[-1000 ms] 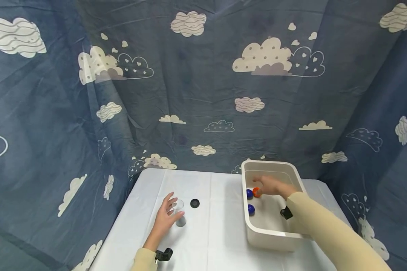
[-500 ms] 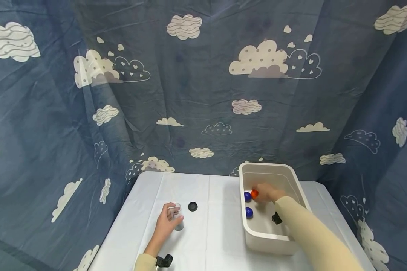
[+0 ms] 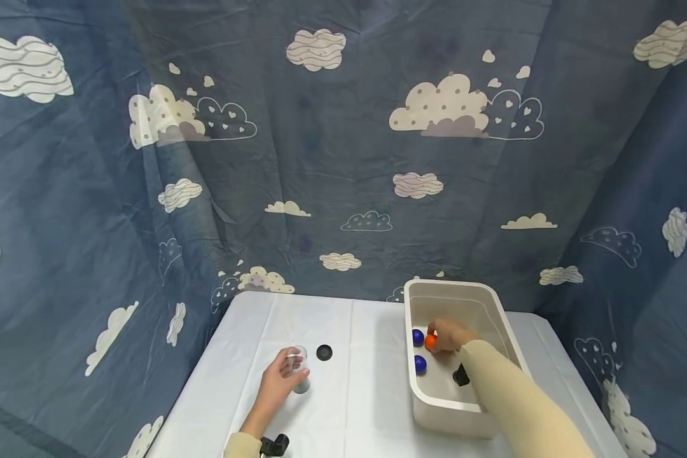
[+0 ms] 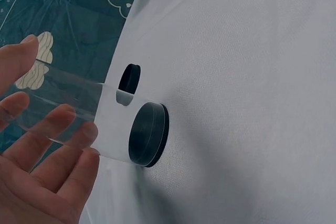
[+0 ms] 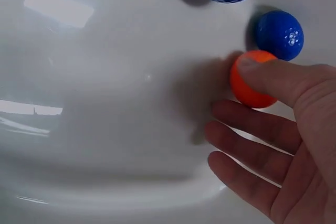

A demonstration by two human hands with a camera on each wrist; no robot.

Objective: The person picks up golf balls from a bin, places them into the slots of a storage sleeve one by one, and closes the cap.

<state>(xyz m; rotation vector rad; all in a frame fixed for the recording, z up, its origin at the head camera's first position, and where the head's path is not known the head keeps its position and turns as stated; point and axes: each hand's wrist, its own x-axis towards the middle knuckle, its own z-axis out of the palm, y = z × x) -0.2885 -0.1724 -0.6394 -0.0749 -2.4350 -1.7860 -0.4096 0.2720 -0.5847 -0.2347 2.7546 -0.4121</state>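
Head view: right hand [image 3: 451, 335] pinches orange ball [image 3: 430, 343] in bin [image 3: 452, 421], beside blue ball [image 3: 417, 337]; left hand [image 3: 277, 383] grips clear tube [image 4: 113, 127] on tabletop [image 3: 372, 394]. Likely pickup stage; next calls for steady lift.

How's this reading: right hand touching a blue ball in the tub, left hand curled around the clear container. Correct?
Not quite. The right hand is touching the orange ball, not a blue one; the right wrist view shows it. The rest stands: that ball is in the tub, and the left hand is curled around the clear container.
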